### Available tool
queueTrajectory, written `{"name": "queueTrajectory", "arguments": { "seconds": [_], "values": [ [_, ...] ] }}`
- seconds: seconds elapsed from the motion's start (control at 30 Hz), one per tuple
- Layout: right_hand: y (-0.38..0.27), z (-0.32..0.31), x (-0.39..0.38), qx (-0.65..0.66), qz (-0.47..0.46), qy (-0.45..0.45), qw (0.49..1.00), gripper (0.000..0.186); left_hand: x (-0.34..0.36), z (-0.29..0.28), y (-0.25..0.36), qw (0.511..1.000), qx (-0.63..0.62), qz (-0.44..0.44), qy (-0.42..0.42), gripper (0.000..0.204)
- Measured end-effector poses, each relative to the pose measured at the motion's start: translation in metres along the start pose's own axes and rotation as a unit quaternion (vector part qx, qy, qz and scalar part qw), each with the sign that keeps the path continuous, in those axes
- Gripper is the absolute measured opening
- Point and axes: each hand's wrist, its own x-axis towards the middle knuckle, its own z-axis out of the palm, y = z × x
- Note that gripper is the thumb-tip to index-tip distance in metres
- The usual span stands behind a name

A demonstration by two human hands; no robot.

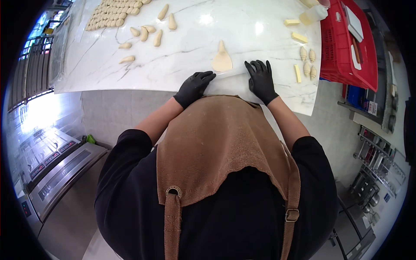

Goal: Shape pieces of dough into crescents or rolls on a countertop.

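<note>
Both my hands wear black gloves at the marble table's near edge (130, 80). My left hand (195, 86) rests with bent fingers at the left end of a pale strip (227, 73), too indistinct to identify. My right hand (261, 82) is at its other end, fingers arched and apart. Just beyond lies a flattened, pear-shaped piece of dough (222, 60), narrow end pointing away. Tapered dough pieces (158, 37) lie scattered farther left. On the right are pale yellow sticks (299, 37) and several rolled, ridged dough pieces (313, 55).
Closely packed dough pieces (108, 15) fill the far left corner. Pale containers (310, 13) stand at the far right. A red crate (342, 52) holding white boards adjoins the table's right side. Steel appliances (60, 173) are at lower left, metal racks (375, 164) at right.
</note>
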Motion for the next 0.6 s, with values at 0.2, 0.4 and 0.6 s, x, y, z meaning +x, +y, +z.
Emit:
{"name": "queueTrajectory", "arguments": {
  "seconds": [0.2,0.4,0.6],
  "values": [
    [0.000,0.012,0.059,-0.005,0.049,0.010,0.999,0.054,0.031,-0.007,-0.015,0.998,0.020,-0.017,0.058,0.041],
    [-0.022,0.001,-0.011,-0.052,0.037,0.116,0.991,0.053,0.032,-0.023,-0.023,0.982,-0.127,-0.138,-0.015,0.028],
    [-0.056,0.007,-0.034,0.047,0.209,-0.031,0.976,0.049,0.157,-0.028,-0.036,0.956,0.016,-0.243,-0.163,0.060]
  ]
}}
